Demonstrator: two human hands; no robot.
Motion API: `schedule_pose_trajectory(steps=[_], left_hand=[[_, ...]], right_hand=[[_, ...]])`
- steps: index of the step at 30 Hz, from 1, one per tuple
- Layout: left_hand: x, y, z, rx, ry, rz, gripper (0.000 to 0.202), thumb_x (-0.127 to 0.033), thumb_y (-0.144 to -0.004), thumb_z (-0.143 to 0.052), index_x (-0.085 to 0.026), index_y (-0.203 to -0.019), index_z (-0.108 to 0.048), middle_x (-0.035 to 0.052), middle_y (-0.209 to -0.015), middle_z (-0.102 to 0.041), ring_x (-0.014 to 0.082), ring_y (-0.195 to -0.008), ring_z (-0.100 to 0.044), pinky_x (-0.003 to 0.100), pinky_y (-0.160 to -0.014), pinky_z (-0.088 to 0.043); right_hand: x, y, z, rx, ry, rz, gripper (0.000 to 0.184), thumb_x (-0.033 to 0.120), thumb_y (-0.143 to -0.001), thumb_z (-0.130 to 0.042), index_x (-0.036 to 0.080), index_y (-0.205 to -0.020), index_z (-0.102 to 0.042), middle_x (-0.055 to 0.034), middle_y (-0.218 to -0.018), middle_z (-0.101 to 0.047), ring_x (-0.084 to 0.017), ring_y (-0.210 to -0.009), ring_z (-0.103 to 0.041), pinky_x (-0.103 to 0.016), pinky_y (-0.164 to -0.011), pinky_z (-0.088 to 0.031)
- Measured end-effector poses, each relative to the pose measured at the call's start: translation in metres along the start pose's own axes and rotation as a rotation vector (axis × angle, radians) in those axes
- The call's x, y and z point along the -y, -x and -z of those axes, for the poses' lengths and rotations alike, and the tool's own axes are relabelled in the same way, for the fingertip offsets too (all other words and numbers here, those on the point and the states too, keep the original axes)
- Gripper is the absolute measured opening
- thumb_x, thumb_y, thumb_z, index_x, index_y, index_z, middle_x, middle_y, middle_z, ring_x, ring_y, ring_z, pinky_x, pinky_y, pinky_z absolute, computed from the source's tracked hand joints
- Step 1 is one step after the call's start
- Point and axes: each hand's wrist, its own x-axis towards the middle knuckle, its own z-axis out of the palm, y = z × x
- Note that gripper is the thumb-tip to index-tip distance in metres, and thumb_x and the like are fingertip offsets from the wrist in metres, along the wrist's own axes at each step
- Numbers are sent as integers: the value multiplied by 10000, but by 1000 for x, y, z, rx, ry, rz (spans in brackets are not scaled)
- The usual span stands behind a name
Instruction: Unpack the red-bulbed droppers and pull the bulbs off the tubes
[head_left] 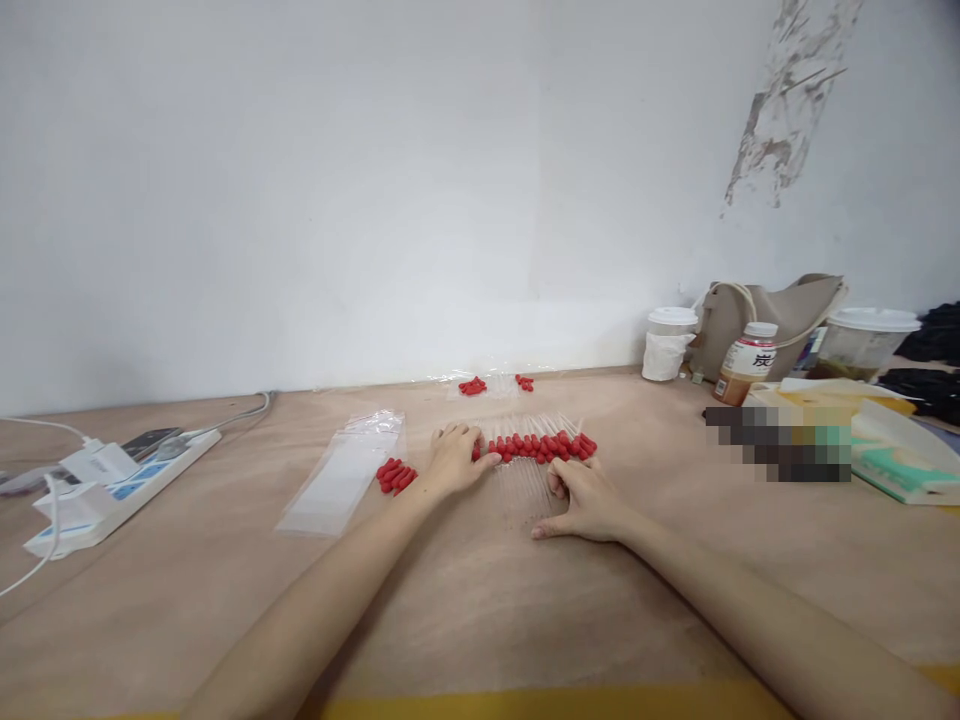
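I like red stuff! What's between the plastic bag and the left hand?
A little pile of red caps, just beside the left hand, seen in the head view.

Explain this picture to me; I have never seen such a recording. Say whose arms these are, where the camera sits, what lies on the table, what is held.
No machine here: both bare arms belong to one person, and the only camera sits on that person's head, looking forward and down. That is why the left hand and right hand reach in from below. On the wooden table lies a row of clear tubes with red caps. The left hand touches the row's left end; whether it pinches a tube I cannot tell. The right hand lies open on the tubes' clear ends. To the left are loose red caps, a clear plastic bag and a power strip; a bottle and a tan bag stand far right.
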Motion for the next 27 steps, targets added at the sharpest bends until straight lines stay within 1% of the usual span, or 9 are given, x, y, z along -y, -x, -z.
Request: schedule_pose_trajectory(steps=[3, 6, 9, 12, 14, 17, 21, 24, 27], left_hand=[[4, -9, -10, 21, 0, -3, 309, -477, -771, -502, -181, -700, -553, 56, -782, -592, 224, -807, -520, 351, -741, -332], [5, -11, -15, 24, 4, 2, 273, -423, -791, -493, -180, -682, -554, 50, -764, -599, 217, -792, -525, 350, -736, -326], [4, -10, -17, -6, 12, 34, 235, -365, -808, -475, -177, -690, -552, 51, -776, -600, 210, -794, -523, 347, -738, -324], [3, -5, -13, -59, 27, 89, 231, -332, -827, -441, -169, -695, -540, 55, -776, -594, 204, -790, -521, 335, -722, -337], [5, 3, -9, -95, 44, 111, 225, -318, -836, -423, -169, -702, -528, 49, -765, -585, 196, -785, -521, 317, -707, -351], [12, 24, 2, -144, 75, 111, 211, -311, -849, -402, -172, -736, -514, 35, -777, -572, 176, -777, -519, 294, -701, -367], [20, 60, 17, -229, 149, 25, 161, -297, -841, -432, -178, -793, -529, 27, -809, -569, 171, -780, -515, 297, -711, -369], [21, 80, 24, -197, 138, -46, 131, -277, -838, -449, -188, -834, -545, 28, -831, -568, 178, -802, -510, 311, -721, -359], [18, 88, 25, -162, 108, -110, 129, -269, -844, -447, -192, -853, -549, 35, -844, -569, 183, -811, -502, 321, -727, -349]], right_hand=[[1, 0, 0, -35, 28, 12, 594, 714, -466, -603, 198, -694, -417, 29, -687, -534, -128, -636, -471, -280, -657, -298], [9, -2, -2, -140, 119, 20, 627, 743, -422, -589, 201, -685, -414, 19, -683, -528, -142, -647, -462, -290, -651, -287], [20, -7, -8, -215, 192, 27, 665, 785, -378, -555, 202, -663, -407, 9, -667, -529, -155, -648, -456, -300, -642, -272], [30, -11, -13, -238, 219, 32, 691, 818, -353, -519, 201, -641, -400, -2, -657, -537, -166, -656, -461, -308, -644, -262], [33, -13, -15, -248, 230, 24, 695, 829, -359, -505, 199, -634, -401, -12, -663, -546, -173, -661, -467, -314, -653, -259], [33, -14, -17, -254, 242, 10, 677, 828, -413, -487, 194, -635, -409, -28, -684, -559, -181, -668, -475, -320, -666, -255], [30, -14, -20, -265, 215, 0, 645, 809, -476, -479, 192, -655, -423, -19, -664, -552, -180, -661, -480, -318, -661, -252], [27, -12, -20, -292, 106, -3, 598, 751, -530, -524, 190, -725, -460, -11, -691, -556, -175, -676, -496, -314, -669, -272], [24, -7, -16, -386, 20, 28, 487, 616, -660, -544, 178, -870, -508, -46, -843, -573, -190, -794, -517, -318, -715, -310]])
